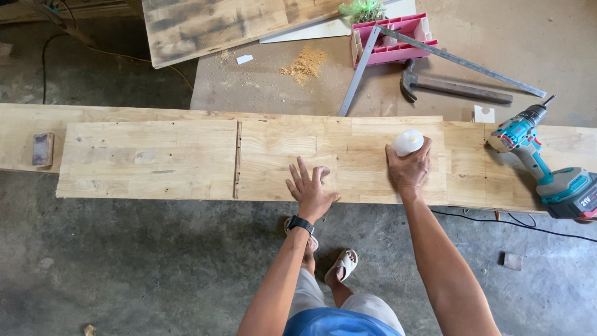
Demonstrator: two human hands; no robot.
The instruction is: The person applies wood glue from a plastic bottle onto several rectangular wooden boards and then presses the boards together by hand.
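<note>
My left hand (309, 188) lies flat, fingers spread, on the near edge of a pale wooden board (155, 158) that rests on a longer plank (18, 124). My right hand (407, 168) is wrapped around a white plastic bottle (408, 142), held tipped against the same board a little to the right. A thin dark wooden strip (237, 159) runs across the board to the left of my left hand. A black watch sits on my left wrist.
A teal cordless drill (541, 162) lies on the plank at the right. Behind are a hammer (451, 85), a metal square (373, 59), a pink tray (392, 38), sawdust (305, 62) and another board (230, 22). A small sanding block (42, 149) sits far left. Concrete floor below.
</note>
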